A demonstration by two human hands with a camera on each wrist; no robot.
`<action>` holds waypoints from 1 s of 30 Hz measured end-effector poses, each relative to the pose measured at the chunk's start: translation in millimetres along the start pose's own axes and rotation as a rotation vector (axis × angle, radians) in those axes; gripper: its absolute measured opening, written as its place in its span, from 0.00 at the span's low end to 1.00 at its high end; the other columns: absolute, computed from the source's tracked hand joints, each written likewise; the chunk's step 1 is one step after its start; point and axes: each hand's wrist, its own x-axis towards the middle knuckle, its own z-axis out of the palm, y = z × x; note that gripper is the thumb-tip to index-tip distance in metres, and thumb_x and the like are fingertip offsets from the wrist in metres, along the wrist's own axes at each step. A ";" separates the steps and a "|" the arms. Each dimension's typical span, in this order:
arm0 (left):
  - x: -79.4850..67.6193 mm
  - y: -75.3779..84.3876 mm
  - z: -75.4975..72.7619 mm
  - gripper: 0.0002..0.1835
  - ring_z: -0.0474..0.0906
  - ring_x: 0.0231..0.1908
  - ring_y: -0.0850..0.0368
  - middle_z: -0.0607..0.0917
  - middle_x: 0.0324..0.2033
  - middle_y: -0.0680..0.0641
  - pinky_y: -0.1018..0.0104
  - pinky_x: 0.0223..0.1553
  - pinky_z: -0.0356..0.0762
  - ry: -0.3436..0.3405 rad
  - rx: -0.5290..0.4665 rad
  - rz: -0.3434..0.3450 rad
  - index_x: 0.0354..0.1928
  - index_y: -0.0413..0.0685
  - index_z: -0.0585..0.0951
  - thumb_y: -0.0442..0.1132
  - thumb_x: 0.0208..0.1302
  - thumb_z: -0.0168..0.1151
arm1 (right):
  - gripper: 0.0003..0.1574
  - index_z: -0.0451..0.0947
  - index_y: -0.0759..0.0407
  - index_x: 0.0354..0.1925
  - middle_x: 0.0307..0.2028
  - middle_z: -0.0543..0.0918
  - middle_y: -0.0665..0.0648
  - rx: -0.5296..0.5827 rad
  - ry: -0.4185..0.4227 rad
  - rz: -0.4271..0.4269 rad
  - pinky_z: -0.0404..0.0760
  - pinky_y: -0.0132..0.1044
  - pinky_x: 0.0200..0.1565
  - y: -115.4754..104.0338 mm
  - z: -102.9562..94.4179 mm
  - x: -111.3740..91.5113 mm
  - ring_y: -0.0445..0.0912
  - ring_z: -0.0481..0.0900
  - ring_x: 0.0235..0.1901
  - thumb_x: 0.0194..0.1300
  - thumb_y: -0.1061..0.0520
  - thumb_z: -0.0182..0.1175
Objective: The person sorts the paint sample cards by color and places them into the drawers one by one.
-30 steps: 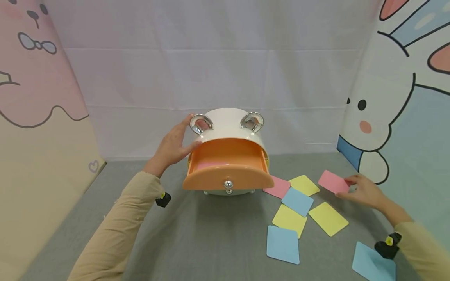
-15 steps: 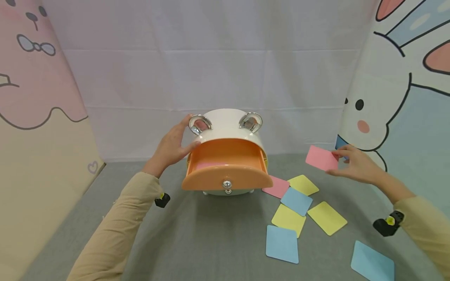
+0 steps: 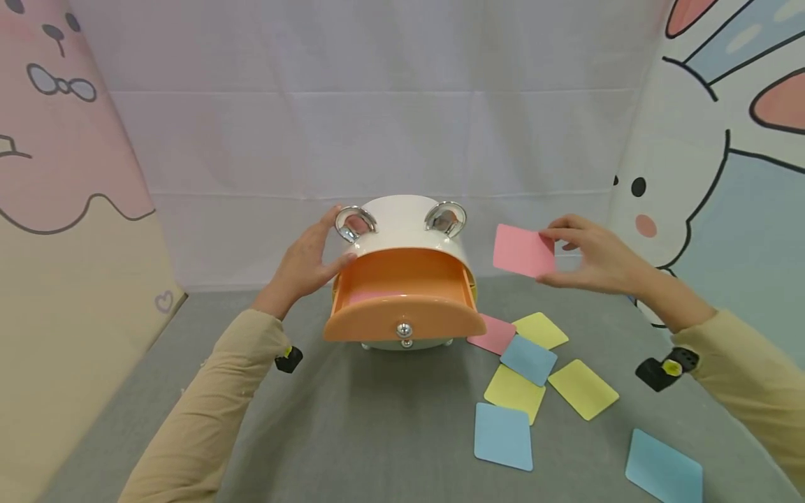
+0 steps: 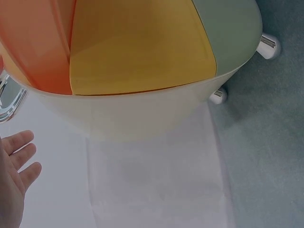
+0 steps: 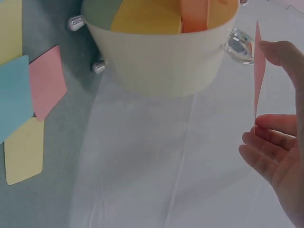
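Note:
In the head view a small white chest of drawers (image 3: 402, 215) with two shiny ears stands on the grey cloth. Its top orange drawer (image 3: 402, 317) is pulled out, and a strip of pink card (image 3: 374, 296) shows inside. My left hand (image 3: 307, 260) rests against the chest's left side, thumb near the upper front rim, fingers extended by the left ear. Raised to the right of the chest, my right hand (image 3: 594, 255) pinches a pink card (image 3: 523, 251) between thumb and fingers. The right wrist view shows this card (image 5: 259, 71) nearly edge-on.
Several cards lie right of the chest: a pink card (image 3: 492, 334) near the drawer, yellow cards (image 3: 583, 390), and blue cards (image 3: 503, 436), some overlapping. Another blue card (image 3: 664, 467) lies at the lower right. A white cloth backdrop (image 3: 377, 140) hangs behind.
My right hand has lifted the pink card up off the table area and carried it leftward toward the chest. My left hand stays at the chest's side.

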 end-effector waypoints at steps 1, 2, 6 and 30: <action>0.2 0.0 0.0 0.44 0.59 0.62 0.40 0.62 0.65 0.41 0.43 0.58 0.59 0.000 -0.001 0.001 0.71 0.54 0.46 0.55 0.59 0.56 | 0.38 0.76 0.66 0.49 0.44 0.73 0.55 0.004 -0.001 -0.001 0.75 0.38 0.37 -4.5 -0.3 3.4 0.45 0.74 0.37 0.38 0.54 0.75; 0.2 0.3 0.1 0.44 0.59 0.62 0.40 0.62 0.65 0.41 0.43 0.58 0.59 0.000 -0.002 0.001 0.71 0.54 0.46 0.55 0.59 0.57 | 0.38 0.76 0.66 0.49 0.44 0.73 0.55 0.008 0.000 -0.011 0.76 0.38 0.37 -8.2 -0.3 6.6 0.45 0.74 0.38 0.38 0.54 0.74; 1.2 0.3 0.8 0.44 0.59 0.62 0.40 0.62 0.65 0.41 0.43 0.58 0.60 -0.002 -0.003 0.003 0.71 0.53 0.46 0.55 0.59 0.57 | 0.37 0.76 0.67 0.48 0.43 0.74 0.55 0.025 0.005 -0.042 0.76 0.38 0.37 -19.0 4.1 18.1 0.44 0.74 0.37 0.38 0.54 0.74; -0.5 -0.6 1.2 0.44 0.59 0.62 0.40 0.62 0.64 0.41 0.43 0.59 0.58 0.011 -0.030 0.007 0.71 0.54 0.48 0.54 0.58 0.58 | 0.41 0.75 0.64 0.52 0.47 0.72 0.56 0.084 -0.193 -0.156 0.75 0.37 0.40 -88.4 44.4 63.4 0.48 0.71 0.44 0.44 0.41 0.69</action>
